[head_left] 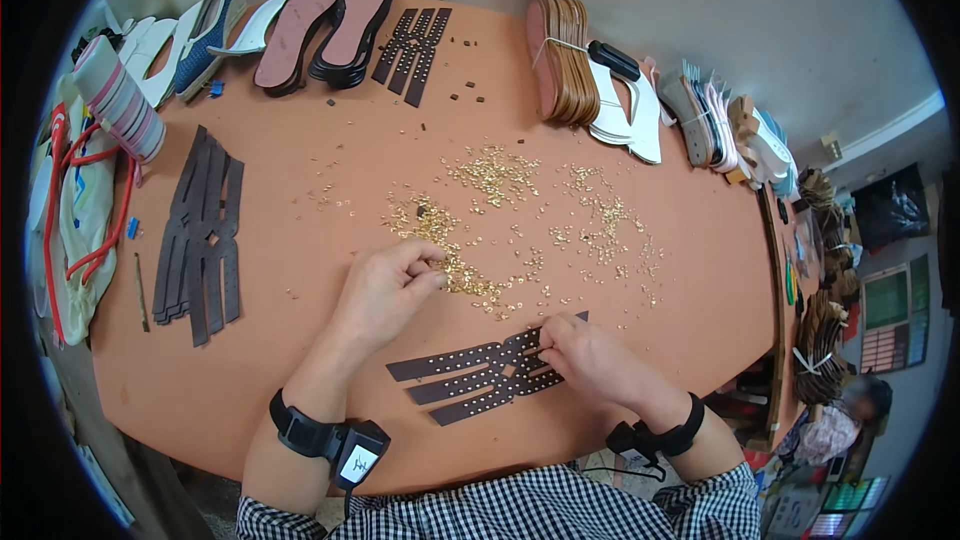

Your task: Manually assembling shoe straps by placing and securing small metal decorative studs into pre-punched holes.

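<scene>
A dark brown strappy shoe upper (508, 370), dotted with rows of small studs, lies flat near the table's front edge. My right hand (592, 358) rests at its right part, fingertips pinched together over the straps; whatever they hold is hidden. To the upper left, my left hand (388, 290) is closed in a pinch at the edge of a loose pile of small gold-coloured studs (430, 225). Anything between its thumb and finger is too small to make out. More gold studs (605, 215) are scattered to the right of that pile.
Plain dark uppers (205, 235) are stacked at left, beside a striped cup (120, 100) and a bag with red cords (85, 210). Pink-topped soles (350, 25), a studded upper (412, 55) and tied insoles (565, 60) line the back. A person (835, 425) sits far right.
</scene>
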The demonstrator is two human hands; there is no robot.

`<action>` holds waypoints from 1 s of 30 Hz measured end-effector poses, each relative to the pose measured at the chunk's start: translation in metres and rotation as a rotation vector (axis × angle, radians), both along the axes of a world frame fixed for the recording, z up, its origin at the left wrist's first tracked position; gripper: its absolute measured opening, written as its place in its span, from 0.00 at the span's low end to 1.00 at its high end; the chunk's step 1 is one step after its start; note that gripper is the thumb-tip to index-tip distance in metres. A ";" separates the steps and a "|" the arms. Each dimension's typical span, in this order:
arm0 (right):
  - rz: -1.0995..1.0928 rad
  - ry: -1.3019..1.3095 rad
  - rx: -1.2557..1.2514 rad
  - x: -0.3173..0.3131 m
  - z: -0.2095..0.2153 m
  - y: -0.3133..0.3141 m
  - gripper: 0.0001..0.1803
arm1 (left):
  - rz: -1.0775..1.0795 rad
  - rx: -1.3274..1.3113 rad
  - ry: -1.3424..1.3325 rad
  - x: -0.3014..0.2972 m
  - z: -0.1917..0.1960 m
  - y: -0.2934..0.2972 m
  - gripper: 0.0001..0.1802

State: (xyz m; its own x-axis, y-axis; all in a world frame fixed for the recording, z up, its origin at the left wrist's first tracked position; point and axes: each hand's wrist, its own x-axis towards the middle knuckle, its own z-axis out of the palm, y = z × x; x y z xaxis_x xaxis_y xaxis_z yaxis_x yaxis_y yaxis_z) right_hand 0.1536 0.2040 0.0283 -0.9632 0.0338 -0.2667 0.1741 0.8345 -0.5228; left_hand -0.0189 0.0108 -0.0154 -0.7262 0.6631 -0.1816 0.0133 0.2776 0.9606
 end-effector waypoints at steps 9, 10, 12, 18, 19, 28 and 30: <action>0.077 -0.219 0.109 -0.019 0.008 0.000 0.07 | 0.008 0.014 -0.035 0.000 0.002 -0.003 0.12; 0.069 -0.147 0.036 -0.014 0.004 0.004 0.06 | 0.007 0.018 -0.031 0.000 0.002 -0.002 0.12; 0.060 -0.071 -0.036 -0.006 0.004 0.009 0.06 | 0.009 0.005 -0.052 0.001 0.002 -0.001 0.12; -0.155 -0.017 -0.182 0.012 0.005 0.004 0.05 | 0.009 0.001 -0.077 0.000 0.003 0.000 0.12; -0.129 0.048 -0.170 0.014 0.000 0.006 0.05 | 0.008 0.002 -0.071 0.000 0.004 0.000 0.12; -0.145 0.234 -0.065 0.023 -0.016 -0.004 0.04 | 0.016 0.004 -0.010 0.000 -0.005 -0.001 0.11; -0.195 0.255 -0.063 0.022 -0.018 -0.004 0.05 | 0.030 0.003 -0.074 0.000 -0.004 -0.001 0.12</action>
State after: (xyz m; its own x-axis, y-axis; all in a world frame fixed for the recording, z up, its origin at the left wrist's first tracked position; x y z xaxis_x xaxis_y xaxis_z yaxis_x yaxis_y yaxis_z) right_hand 0.1760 0.2004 0.0103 -0.9762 0.2156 -0.0249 0.1843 0.7628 -0.6198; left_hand -0.0185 0.0099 -0.0195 -0.7306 0.6415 -0.2338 -0.0665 0.2739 0.9595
